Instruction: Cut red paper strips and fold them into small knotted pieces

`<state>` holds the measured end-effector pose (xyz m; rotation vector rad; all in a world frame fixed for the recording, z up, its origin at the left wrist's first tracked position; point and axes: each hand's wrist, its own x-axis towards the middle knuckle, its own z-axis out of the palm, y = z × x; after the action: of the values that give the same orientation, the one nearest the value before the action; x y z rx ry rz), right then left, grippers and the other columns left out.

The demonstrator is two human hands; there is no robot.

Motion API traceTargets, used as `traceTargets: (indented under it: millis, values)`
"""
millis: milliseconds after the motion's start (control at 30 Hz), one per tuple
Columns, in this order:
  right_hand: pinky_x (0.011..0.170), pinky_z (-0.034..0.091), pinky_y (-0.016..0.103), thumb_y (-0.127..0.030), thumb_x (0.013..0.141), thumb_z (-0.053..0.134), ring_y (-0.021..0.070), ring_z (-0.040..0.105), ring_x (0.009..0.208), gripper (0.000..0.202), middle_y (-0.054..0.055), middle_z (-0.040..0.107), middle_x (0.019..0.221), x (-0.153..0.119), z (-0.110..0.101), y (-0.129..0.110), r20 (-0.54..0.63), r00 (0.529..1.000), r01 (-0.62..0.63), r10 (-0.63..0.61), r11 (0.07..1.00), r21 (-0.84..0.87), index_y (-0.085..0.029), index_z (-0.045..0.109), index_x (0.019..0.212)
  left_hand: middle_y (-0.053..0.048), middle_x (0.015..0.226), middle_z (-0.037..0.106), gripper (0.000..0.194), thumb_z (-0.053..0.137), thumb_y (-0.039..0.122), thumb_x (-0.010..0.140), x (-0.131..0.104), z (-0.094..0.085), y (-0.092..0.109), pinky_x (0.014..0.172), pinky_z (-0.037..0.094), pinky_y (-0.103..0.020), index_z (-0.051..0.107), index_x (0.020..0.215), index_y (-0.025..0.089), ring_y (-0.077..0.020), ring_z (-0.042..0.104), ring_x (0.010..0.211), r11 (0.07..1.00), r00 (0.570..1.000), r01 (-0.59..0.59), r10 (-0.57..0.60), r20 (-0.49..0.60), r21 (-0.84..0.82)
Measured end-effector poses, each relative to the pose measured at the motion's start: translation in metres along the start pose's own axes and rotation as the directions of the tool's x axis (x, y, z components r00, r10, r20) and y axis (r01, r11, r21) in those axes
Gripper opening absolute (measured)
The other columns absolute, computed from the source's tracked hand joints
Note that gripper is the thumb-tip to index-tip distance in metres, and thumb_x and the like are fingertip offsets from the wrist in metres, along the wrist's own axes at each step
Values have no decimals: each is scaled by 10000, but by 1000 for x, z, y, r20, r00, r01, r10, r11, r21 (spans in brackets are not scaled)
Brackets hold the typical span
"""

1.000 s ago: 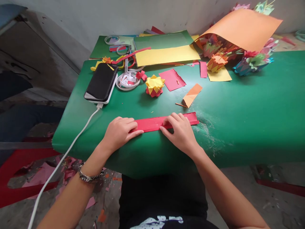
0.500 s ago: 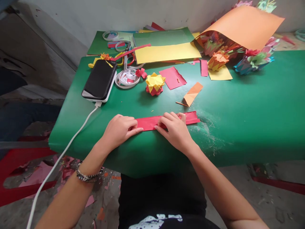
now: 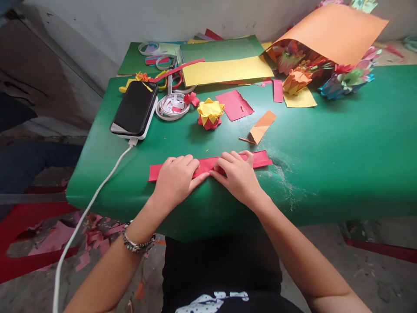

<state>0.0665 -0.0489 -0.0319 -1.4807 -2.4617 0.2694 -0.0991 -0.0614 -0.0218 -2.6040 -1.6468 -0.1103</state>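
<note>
A long red paper strip (image 3: 207,164) with folded edges lies across the front of the green table. Close to its middle, my left hand (image 3: 177,176) is closed on it, thumb along the near edge and fingers curled on top. Just to the right, my right hand (image 3: 237,176) pinches the same strip, its thumb tip almost meeting the left one. Both ends of the paper stick out past my hands. Beyond it stands a yellow and red folded-paper piece (image 3: 210,114), with a red paper square (image 3: 234,105) and a creased orange paper piece (image 3: 262,127) to its right.
A black phone on a white power bank (image 3: 134,108) trails a white cable (image 3: 94,204) over the left edge. Tape rolls (image 3: 172,107), scissors (image 3: 170,82) and a yellow sheet (image 3: 228,71) lie behind. An orange sheet (image 3: 335,32) leans over paper flowers at back right.
My left hand has slid right along the red strip towards my right hand, uncovering the strip's left end. My right hand stays nearly in place.
</note>
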Motion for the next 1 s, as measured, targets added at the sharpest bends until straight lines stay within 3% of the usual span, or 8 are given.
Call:
traceTargets:
  millis: [100, 267, 633, 1000]
  values:
    - [844, 178, 363, -300, 844, 486, 152, 492, 776, 184, -14, 596, 765, -1, 1, 1, -12, 1000, 15, -15, 1000, -15, -183, 531, 710, -36, 659, 565, 378, 401, 468, 834, 2, 5, 7, 582, 310, -295, 551, 674, 160, -176, 516, 618, 998, 998, 53, -54, -25, -40]
    - [880, 163, 374, -308, 848, 476, 147, 485, 756, 197, -15, 594, 759, -2, 0, 1, -21, 1000, 7, -8, 1000, -12, -188, 527, 700, -12, 629, 551, 353, 444, 446, 823, 1, 6, 1, 589, 313, -286, 534, 626, 167, -152, 498, 592, 992, 999, 37, -38, -4, -123]
    - [898, 169, 381, -306, 835, 495, 138, 473, 728, 208, -16, 583, 740, 0, -2, 0, -3, 1000, 0, 0, 1000, 25, -186, 515, 667, 8, 524, 515, 401, 423, 425, 834, -18, -1, -38, 522, 286, -257, 498, 529, 176, -114, 420, 481, 988, 998, 55, -54, 12, -148]
    - [897, 188, 381, -319, 828, 505, 144, 477, 731, 213, -13, 582, 732, -1, 1, 2, -28, 1000, 0, 1, 999, 33, -189, 514, 660, 21, 471, 472, 448, 371, 485, 836, -32, 5, -59, 540, 314, -259, 443, 507, 190, -115, 432, 478, 991, 998, 23, -30, -49, -133]
